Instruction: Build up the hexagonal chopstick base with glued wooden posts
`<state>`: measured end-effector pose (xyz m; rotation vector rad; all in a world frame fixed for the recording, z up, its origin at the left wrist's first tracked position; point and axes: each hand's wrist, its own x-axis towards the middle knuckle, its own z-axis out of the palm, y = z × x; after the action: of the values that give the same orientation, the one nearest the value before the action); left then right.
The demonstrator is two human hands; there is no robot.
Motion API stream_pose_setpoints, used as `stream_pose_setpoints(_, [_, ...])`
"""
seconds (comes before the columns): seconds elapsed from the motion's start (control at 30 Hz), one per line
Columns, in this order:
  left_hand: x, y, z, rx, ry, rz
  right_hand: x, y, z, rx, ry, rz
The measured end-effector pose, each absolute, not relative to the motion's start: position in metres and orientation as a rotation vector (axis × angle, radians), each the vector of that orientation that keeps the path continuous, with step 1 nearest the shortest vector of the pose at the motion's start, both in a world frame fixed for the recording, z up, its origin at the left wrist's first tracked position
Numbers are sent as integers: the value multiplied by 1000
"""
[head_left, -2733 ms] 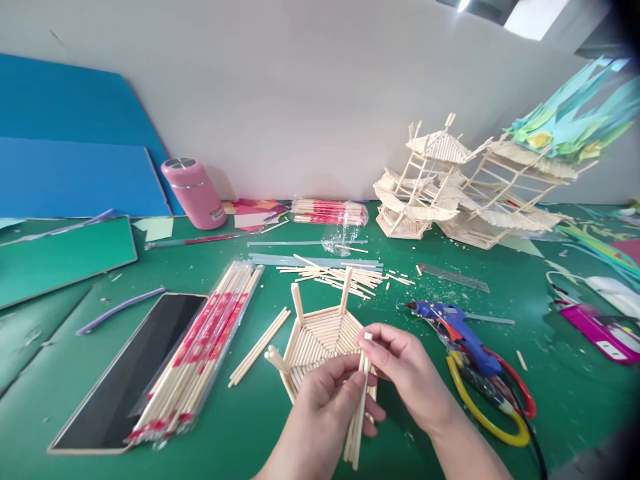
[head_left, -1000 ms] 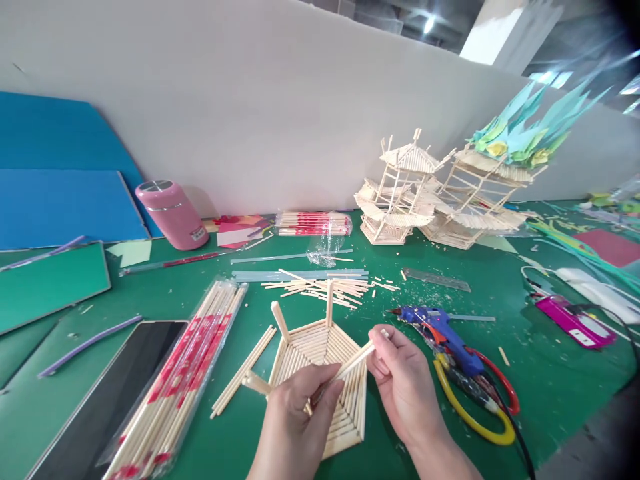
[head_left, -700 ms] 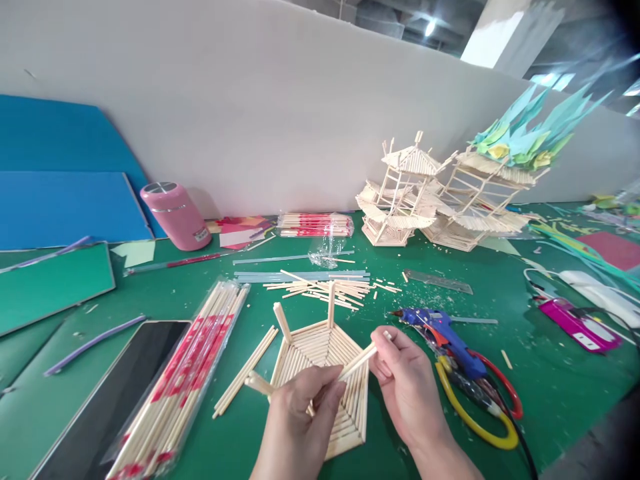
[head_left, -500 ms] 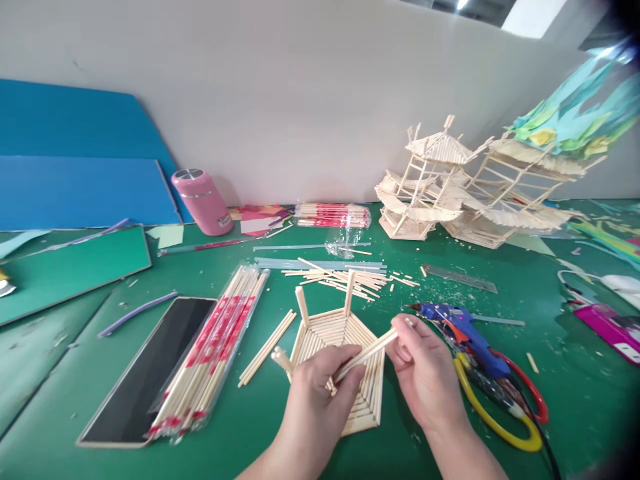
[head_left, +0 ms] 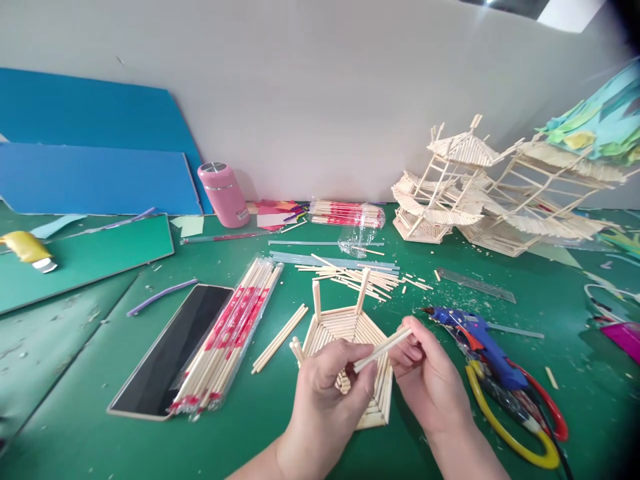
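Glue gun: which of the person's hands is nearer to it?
Right. The right hand is just left of the glue gun, not touching it; the left hand is farther left, beyond the right hand.

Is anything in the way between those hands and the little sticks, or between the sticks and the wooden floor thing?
Nothing visible: the left hand and right hand touch the sticks directly. Only the left hand covers part of the wooden base; its upright posts stand off to the side.
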<state>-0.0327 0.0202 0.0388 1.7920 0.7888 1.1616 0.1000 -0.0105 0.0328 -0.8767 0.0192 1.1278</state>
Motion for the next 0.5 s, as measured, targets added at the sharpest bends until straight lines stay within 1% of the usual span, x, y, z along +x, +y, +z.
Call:
stream_pose_setpoints(0.27, [-30,19,45,1852,657,1217,89,-9,29,-663,239,1377])
stream_pose_setpoints(0.37, [-26,20,47,1876,590,1231,83,-9,27,-680,281,1461])
stream_pose_setpoints(0.5, [-24,22,55,1918,528,1206,77,-10,27,-760,325,1464])
